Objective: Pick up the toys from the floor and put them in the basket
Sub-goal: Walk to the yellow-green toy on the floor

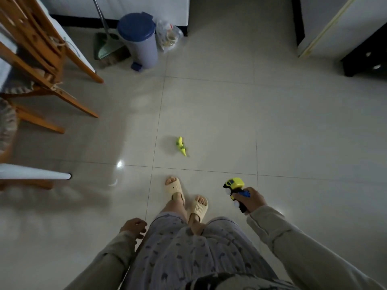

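A small yellow-green toy [181,146] lies on the tiled floor just ahead of my feet. My right hand [252,200] is closed around a yellow, blue and black toy truck [234,186], held above the floor at my right side with its cab pointing forward. My left hand [135,227] hangs by my left thigh, holding nothing, its fingers loosely curled and apart. No basket is in view.
Wooden chairs [41,65] and a white table edge [37,174] crowd the left. A blue-lidded pedal bin [140,40], a broom with dustpan [106,45] and a plastic bag [168,36] stand at the back. A white cabinet [335,26] and dark stool [366,59] sit at the right.
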